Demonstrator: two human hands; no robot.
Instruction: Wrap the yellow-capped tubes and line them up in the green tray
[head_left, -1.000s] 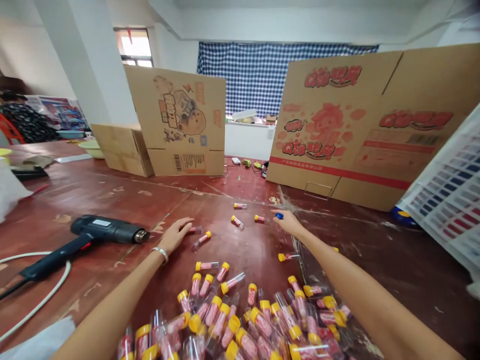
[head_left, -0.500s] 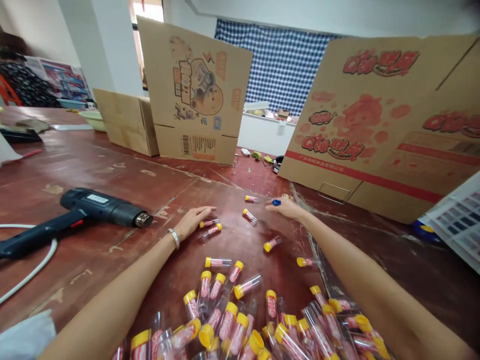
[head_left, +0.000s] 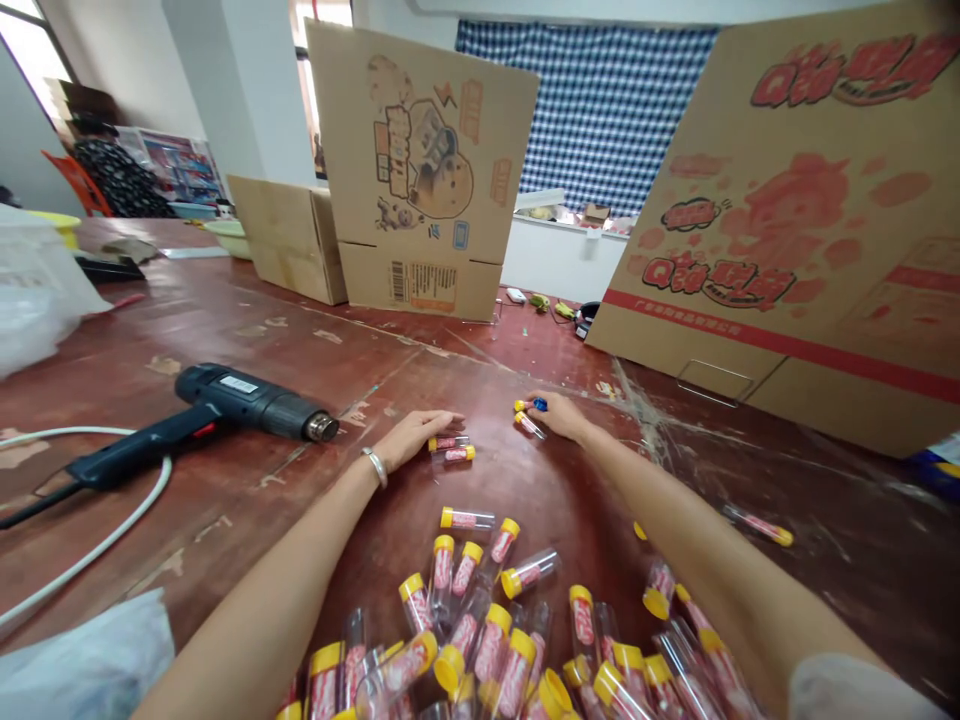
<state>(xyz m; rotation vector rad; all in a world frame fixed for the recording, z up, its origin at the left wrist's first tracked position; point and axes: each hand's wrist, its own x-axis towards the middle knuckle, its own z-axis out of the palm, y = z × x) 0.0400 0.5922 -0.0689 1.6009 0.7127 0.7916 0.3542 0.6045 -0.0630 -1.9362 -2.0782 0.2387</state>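
Note:
My left hand (head_left: 411,438) lies with its fingers stretched out on the table, beside two small clear tubes with yellow caps; the nearer-to-hand tube (head_left: 448,443) touches or almost touches its edge. My right hand (head_left: 559,414), with something blue (head_left: 540,404) on a finger, curls over the clear end of a yellow-capped tube (head_left: 523,405). Just below those fingers lies another tube (head_left: 531,426). A heap of similar tubes (head_left: 491,645) with pink-and-white contents spreads between my forearms, partly cut off by the bottom edge.
A dark heat gun (head_left: 251,402) with a white cable rests at left on the worn red table (head_left: 300,520). Cardboard boxes (head_left: 420,180) stand behind, another large box (head_left: 787,230) at right. One stray tube (head_left: 761,525) lies past my right forearm. A person (head_left: 124,170) sits far left.
My right hand has moved left to the upper tube and curled over it. Tubes near the right forearm have shifted; one now lies beyond it. The view has turned left.

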